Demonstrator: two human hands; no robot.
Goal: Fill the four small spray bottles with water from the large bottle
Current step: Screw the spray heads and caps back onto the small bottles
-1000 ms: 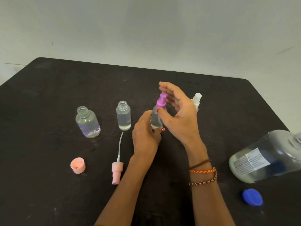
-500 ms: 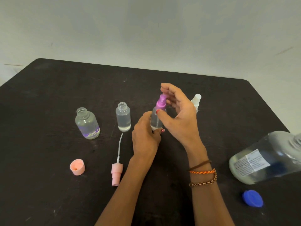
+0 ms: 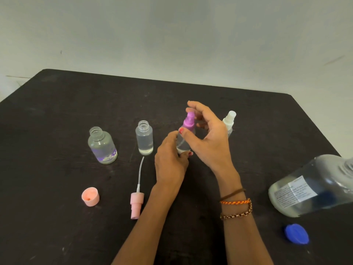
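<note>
at the middle of the black table (image 3: 57, 115) a person steadies a small clear bottle (image 3: 182, 145) with the left hand (image 3: 169, 161), fingers wrapped low round its body, while the right hand (image 3: 207, 138) pinches the purple spray top (image 3: 188, 121) between thumb and fingertips. the bottle stands upright, its long axis straight up, and the purple top sits directly above the left grip, so the twist, as i judge it, has to turn about that vertical line; the right hand is the one placed to do it. just right of this bottle stands one with a white spray top (image 3: 229, 120), already closed. left of it stand two open bottles, a plain one (image 3: 144, 139) and a flowered one (image 3: 102, 146), with a pink sprayer (image 3: 136, 203) and pink cap (image 3: 90, 196) lying nearer the person. far right of it lies the large bottle (image 3: 313, 186), tilted, its blue cap (image 3: 296, 234) off.
</note>
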